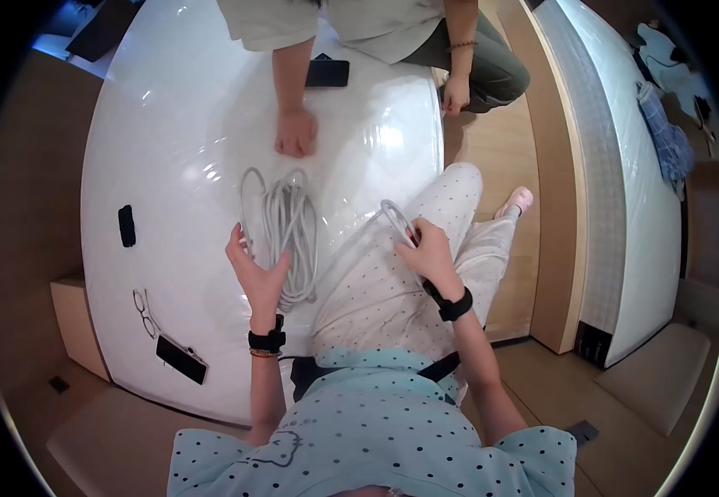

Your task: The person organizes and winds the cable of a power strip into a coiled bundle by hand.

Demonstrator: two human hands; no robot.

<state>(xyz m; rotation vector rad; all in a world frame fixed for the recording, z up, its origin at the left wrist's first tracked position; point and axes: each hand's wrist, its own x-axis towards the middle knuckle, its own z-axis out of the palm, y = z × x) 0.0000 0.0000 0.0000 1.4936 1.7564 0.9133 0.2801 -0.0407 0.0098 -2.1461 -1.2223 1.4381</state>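
Observation:
A long light-grey cable (291, 224) lies gathered in a loose coil on the plastic-wrapped mattress (185, 215). My left hand (257, 269) is at the coil's left side, fingers and thumb spread apart, the thumb touching the strands and the fingertips beside an outer loop. Above my right thigh, my right hand (431, 253) is closed around another stretch of the same cable, which bends in a small loop over the fingers. A strand runs between this loop and the coil. Something small and dark shows at my right fingertips, too hidden to name.
Across from me another person's fist (296, 132) rests on the mattress beyond the coil, near a dark phone (328, 73). On the left lie a black object (127, 226), glasses (144, 313) and another phone (181, 359). A second wrapped mattress (624, 166) stands at right.

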